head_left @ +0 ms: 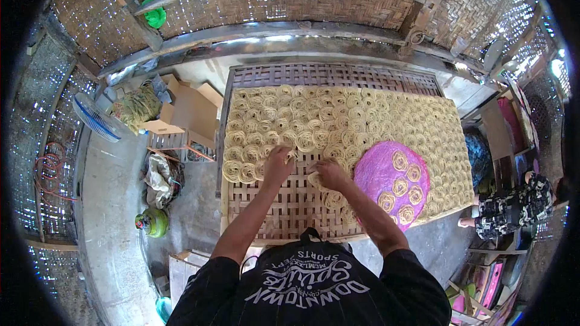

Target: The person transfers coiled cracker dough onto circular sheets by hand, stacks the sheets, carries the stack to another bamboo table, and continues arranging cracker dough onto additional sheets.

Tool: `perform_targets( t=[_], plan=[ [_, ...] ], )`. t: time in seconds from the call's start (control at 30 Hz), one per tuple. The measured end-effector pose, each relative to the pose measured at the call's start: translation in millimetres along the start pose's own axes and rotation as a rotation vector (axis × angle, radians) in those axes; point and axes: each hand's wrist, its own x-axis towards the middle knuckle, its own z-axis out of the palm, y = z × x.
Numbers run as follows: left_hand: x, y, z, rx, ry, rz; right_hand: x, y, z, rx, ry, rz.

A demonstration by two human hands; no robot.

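My left hand (280, 162) is closed at the front edge of the laid-out rows, its fingertips on a pale yellow noodle nest partly hidden by them. To its right, my right hand (331, 174) has its fingers curled round another noodle nest (315, 180), which shows below the fingertips. Both hands are over a woven bamboo rack (284, 205), whose slats lie bare at front left. Rows of coiled noodle nests (272, 105) cover the back and right of the rack. Close to my right forearm, a round pink tray (374, 172) holds several loose nests and rests over the rows.
On the left are a cardboard box (193, 108), a blue fan (95, 118) and a green gas cylinder (154, 222). Another person (513, 208) in patterned clothing is at the right side. A woven wall (290, 0) stands behind the rack.
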Motion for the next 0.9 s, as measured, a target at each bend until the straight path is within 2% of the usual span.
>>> perform_targets(
  t=[0.03,0.07,0.1,0.2,0.3,0.33,0.43,0.47,0.57,0.6,0.67,0.73,0.8,0.83,0.87,0.9],
  plan=[
    [-3.1,6.7,1.4,-0.011,0.011,0.024,0.8,9.2,3.5,0.055,0.003,0.021],
    [-8.6,13.3,1.6,-0.05,-0.112,-0.098,3.0,17.7,7.3,0.109,0.005,0.041],
    [-12.9,15.9,5.8,-0.104,-0.167,-0.123,6.4,24.2,8.9,0.162,0.008,0.061],
    [-26.8,31.7,13.1,-0.297,-0.303,-0.19,8.4,-5.9,-46.2,0.477,0.002,0.207],
    [-26.2,41.5,23.2,-0.485,-0.422,-0.228,8.6,-17.1,-87.4,0.569,0.077,0.089],
    [-18.7,53.1,18.7,-0.471,-0.428,-0.232,10.4,-20.6,-102.4,0.549,0.021,0.081],
    [4.0,63.3,13.6,-0.615,-0.397,-0.168,7.8,-38.9,-142.7,0.668,0.079,0.118],
    [8.3,67.3,10.0,-0.671,-0.335,-0.121,9.1,-29.1,-141.6,0.63,0.116,0.002],
    [25.1,109.7,-51.9,-0.664,-0.39,-0.195,6.7,-45.8,-162.6,0.988,0.137,0.068],
    [27.0,105.2,-57.4,-0.757,-0.387,-0.126,6.9,-50.5,-165.9,1.071,0.135,0.055],
    [29.4,102.6,-64.4,-0.895,-0.377,-0.193,7.1,-62.3,-168.2,1.157,0.137,0.062],
    [28.9,112.4,-82.3,-0.951,-0.34,-0.273,9.3,-74.2,-159.7,1.261,0.175,0.063],
    [24.9,102.6,-86.3,-0.868,-0.292,-0.218,13.5,-85.8,-142.5,1.377,0.258,0.056],
    [23.9,107.0,-96.6,-0.827,-0.269,-0.192,14.7,-90.7,-126.6,1.425,0.255,0.095],
    [20.2,111.7,-110.9,-0.862,-0.328,-0.326,15.4,-93.7,-103.8,1.474,0.251,0.136],
    [19.1,104.4,-112.2,-0.902,-0.289,-0.287,15.2,-93.3,-82.1,1.522,0.248,0.175]
  ],
)
